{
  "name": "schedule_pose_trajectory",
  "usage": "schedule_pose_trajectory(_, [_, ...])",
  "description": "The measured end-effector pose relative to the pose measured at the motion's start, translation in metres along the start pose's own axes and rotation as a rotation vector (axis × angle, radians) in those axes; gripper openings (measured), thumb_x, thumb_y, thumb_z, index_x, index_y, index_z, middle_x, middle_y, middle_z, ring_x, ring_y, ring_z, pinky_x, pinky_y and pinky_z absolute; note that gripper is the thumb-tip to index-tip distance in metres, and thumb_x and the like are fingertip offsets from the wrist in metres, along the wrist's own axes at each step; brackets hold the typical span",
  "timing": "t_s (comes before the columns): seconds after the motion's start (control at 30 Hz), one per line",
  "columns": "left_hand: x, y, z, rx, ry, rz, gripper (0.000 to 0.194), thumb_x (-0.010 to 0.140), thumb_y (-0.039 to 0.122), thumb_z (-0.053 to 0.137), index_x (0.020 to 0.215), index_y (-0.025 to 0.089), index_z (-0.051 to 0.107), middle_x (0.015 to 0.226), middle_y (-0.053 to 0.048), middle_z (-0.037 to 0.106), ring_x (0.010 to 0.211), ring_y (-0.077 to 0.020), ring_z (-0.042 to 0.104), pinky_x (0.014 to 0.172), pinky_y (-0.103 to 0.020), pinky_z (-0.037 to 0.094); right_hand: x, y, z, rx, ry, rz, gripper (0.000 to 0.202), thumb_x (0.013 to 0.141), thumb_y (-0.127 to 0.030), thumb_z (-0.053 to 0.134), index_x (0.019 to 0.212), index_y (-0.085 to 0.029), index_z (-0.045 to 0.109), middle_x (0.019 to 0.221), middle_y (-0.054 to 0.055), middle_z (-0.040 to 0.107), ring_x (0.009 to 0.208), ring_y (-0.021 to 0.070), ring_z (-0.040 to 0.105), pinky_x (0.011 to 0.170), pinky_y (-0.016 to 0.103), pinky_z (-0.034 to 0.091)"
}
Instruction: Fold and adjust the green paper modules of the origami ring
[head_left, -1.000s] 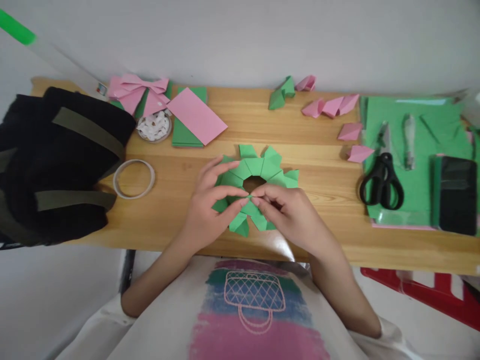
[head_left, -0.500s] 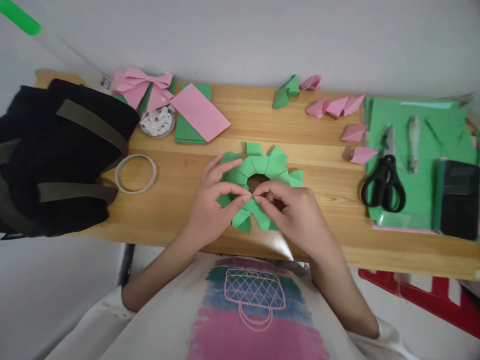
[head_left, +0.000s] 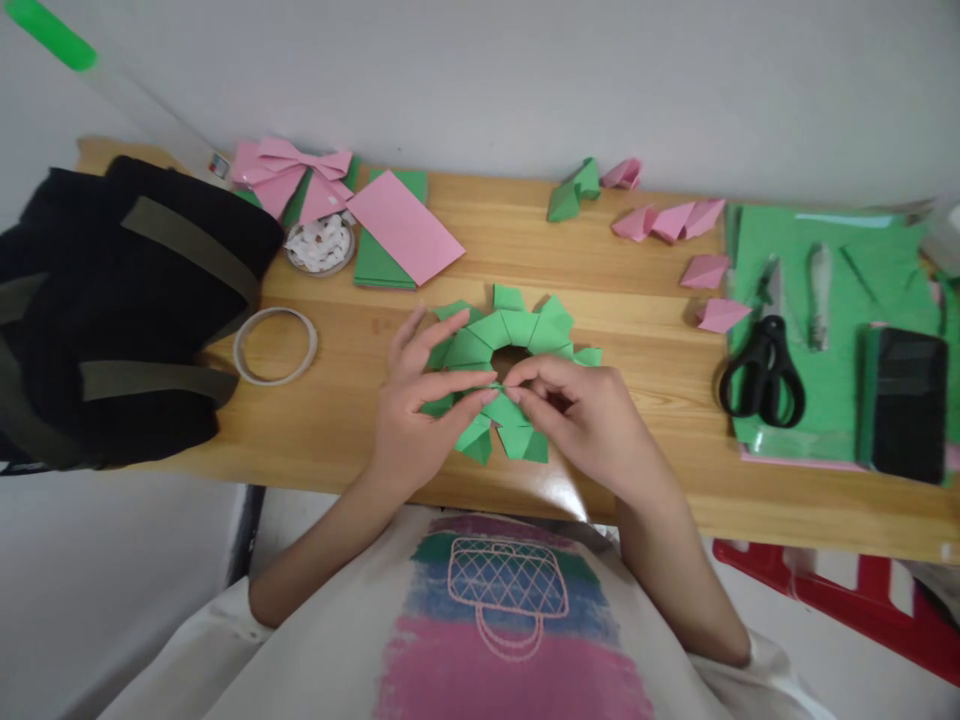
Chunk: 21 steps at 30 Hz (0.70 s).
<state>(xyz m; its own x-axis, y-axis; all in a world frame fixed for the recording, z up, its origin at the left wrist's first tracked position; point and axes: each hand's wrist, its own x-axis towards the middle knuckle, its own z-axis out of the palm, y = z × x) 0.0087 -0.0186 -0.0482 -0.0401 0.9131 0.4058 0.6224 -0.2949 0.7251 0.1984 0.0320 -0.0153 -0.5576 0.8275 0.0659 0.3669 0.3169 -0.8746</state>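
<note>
A green folded-paper wreath [head_left: 517, 328] lies on the wooden table in front of me, with pointed flaps around its rim and a hole in the middle. My left hand [head_left: 420, 405] pinches the near inner edge of the ring between thumb and index finger, while its other fingers spread over the left side. Right beside it, the thumb and index finger of my right hand [head_left: 581, 405] pinch the same inner edge. The fingertips of both hands nearly meet there. Part of the wreath's lower left and right is hidden under my hands.
Left are a black bag [head_left: 135, 310], a tape roll [head_left: 275, 347], a pink paper bow [head_left: 300, 175], a round container [head_left: 321, 243] and pink paper [head_left: 409, 228]. Right are folded pink pieces [head_left: 705, 270], a green piece [head_left: 576, 190], scissors [head_left: 765, 370], a cutter [head_left: 820, 295] and a phone [head_left: 907, 405].
My left hand has shifted slightly left, its thumb and index finger still at the wreath's inner edge. The wreath has turned or slid a little. The whole view has shifted slightly.
</note>
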Motion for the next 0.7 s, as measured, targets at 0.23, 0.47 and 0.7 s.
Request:
schedule_pose_trajectory(0.23, [0.004,-0.001,-0.009,0.065,-0.051,0.019,0.016,0.087,0.032,0.077,0.101,0.026,0.076,0.139,-0.004,0.063,0.142,-0.0307,0.045,0.116,-0.059,0.043,-0.005,0.001,0.0,-0.075,0.009,-0.091,0.01,0.093,-0.012,0.059,0.088,-0.017,0.066,0.064,-0.007,0.058,0.05,0.0046,0.044,0.05,0.017,0.034])
schedule_pose_trajectory(0.47, [0.005,0.001,-0.012,0.088,-0.147,0.017,0.004,0.089,0.029,0.073,0.089,0.026,0.074,0.141,-0.003,0.061,0.145,-0.0285,0.042,0.118,-0.056,0.04,-0.011,0.003,0.005,-0.181,0.072,-0.132,0.008,0.094,-0.015,0.061,0.094,-0.017,0.069,0.068,-0.005,0.068,0.049,0.0052,0.051,0.05,0.017,0.038])
schedule_pose_trajectory(0.7, [0.005,0.003,-0.011,0.149,-0.144,0.128,0.008,0.09,0.027,0.071,0.097,0.023,0.072,0.144,-0.007,0.057,0.147,-0.0308,0.038,0.121,-0.057,0.034,-0.014,0.004,0.005,-0.289,0.058,-0.149,0.009,0.096,-0.017,0.058,0.095,-0.019,0.067,0.075,-0.003,0.074,0.055,0.0074,0.06,0.054,0.019,0.043])
